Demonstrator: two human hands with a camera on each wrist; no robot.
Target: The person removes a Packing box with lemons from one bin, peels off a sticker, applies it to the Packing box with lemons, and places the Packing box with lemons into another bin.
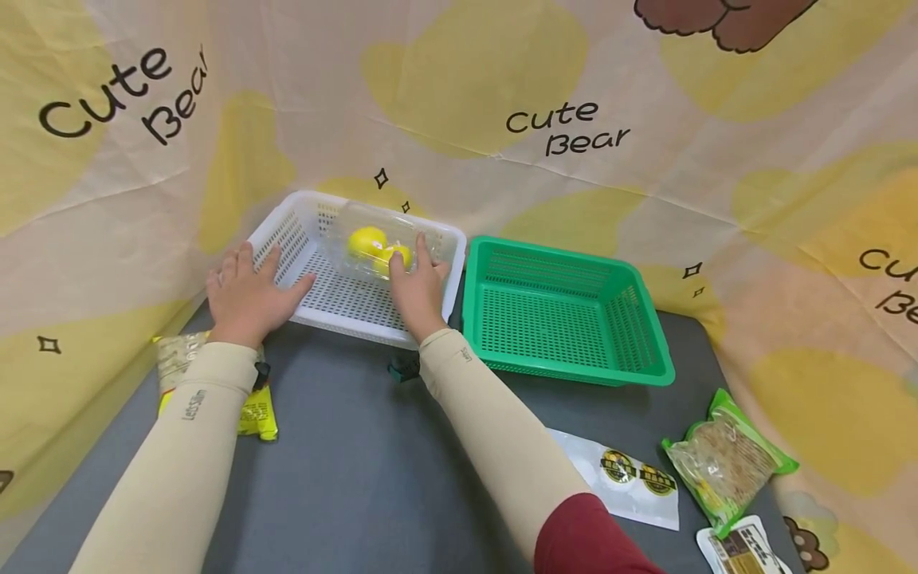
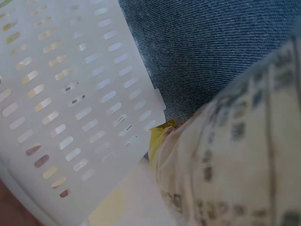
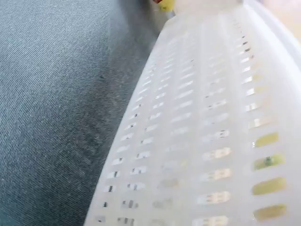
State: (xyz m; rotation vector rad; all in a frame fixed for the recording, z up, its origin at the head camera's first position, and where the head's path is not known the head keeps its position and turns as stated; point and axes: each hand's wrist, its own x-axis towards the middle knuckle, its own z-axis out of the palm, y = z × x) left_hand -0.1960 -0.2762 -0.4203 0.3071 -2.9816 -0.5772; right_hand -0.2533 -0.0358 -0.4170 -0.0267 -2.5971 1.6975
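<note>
A clear plastic box (image 1: 337,239) with round yellow fruits (image 1: 367,241) inside lies in the white basket (image 1: 344,325), towards its back and right. My right hand (image 1: 419,287) is over the box's right end, thumb and forefinger extended against the clear plastic. At the basket's left side, my left hand (image 1: 247,295) spreads its fingers over the rim, apart from the box. Both wrist views look at the slotted outer wall of the basket (image 2: 94,94), and the fingers are mostly out of sight there. Beneath the left forearm lies a yellow and beige packet (image 1: 258,414).
A green basket (image 1: 559,376) stands right of the white one. At the right lie a flat white packet (image 1: 638,506), a green-edged bag (image 1: 731,458) and a white and brown packet (image 1: 742,550). A printed cloth (image 1: 459,96) hangs behind the grey table (image 1: 344,462).
</note>
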